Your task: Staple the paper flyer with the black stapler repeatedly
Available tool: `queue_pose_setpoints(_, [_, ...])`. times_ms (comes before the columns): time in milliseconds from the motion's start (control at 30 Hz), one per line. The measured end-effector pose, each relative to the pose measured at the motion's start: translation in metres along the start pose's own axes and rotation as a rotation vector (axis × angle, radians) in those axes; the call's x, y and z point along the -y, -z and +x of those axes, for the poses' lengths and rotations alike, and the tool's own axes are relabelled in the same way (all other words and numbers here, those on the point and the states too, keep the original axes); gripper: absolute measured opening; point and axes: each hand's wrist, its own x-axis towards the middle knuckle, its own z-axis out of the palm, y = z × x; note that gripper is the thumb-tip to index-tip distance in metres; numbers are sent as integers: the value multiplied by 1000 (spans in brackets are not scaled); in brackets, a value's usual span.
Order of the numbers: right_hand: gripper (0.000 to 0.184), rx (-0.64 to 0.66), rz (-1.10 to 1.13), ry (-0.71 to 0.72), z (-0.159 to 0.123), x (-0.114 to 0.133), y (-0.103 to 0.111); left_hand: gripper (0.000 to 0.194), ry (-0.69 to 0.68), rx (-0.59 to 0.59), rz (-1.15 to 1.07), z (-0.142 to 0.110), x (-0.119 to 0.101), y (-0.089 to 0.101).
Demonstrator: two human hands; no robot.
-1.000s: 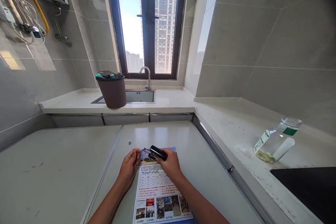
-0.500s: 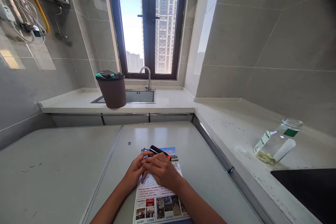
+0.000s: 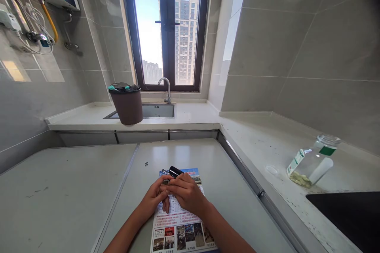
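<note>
My left hand (image 3: 156, 195) and my right hand (image 3: 187, 193) meet over a printed leaflet (image 3: 169, 221) on the grey tabletop. Their fingers are bent and pressed together at the tips; anything small between them is hidden. Just beyond the fingers, a black rounded object (image 3: 175, 171) lies on the leaflet's upper part, partly covered by my right hand. Beside it on the left is a thin, shiny metal piece (image 3: 165, 172), close to my left fingertips. Two tiny dark bits (image 3: 146, 163) lie on the tabletop, left of the leaflet's top edge.
A brown bin (image 3: 127, 106) with a black liner stands by the sink (image 3: 160, 111) and faucet (image 3: 168, 91). On the right counter (image 3: 252, 138) are a glass jar (image 3: 311, 164), a clear round lid-like disc (image 3: 272, 170) and a black panel (image 3: 347, 213). A raised metal edge (image 3: 246, 170) borders the tabletop.
My fingers have shifted slightly against each other, and my right hand now covers the orange end of the black object. The view has tilted up a little.
</note>
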Motion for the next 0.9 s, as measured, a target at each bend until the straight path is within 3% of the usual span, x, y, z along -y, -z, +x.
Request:
queue_pose_setpoints(133, [19, -112, -38, -114, -2, -14, 6, 52, 4, -112, 1, 1, -8, 1])
queue_pose_setpoints(267, [15, -229, -150, -434, -17, -50, 27, 42, -72, -210, 89, 1, -9, 5])
queue_pose_setpoints(367, [16, -126, -265, -732, -37, -81, 43, 37, -81, -202, 116, 1, -6, 8])
queue_pose_setpoints(433, [16, -75, -302, -827, -51, -97, 48, 35, -81, -198, 117, 2, -5, 9])
queue_pose_setpoints(600, [15, -19, -329, -918, -69, -114, 42, 36, -82, -218, 122, 3, -8, 6])
queue_pose_setpoints(900, [18, 4, -327, -931, -75, -123, 31, 42, -78, -292, 114, 3, -8, 10])
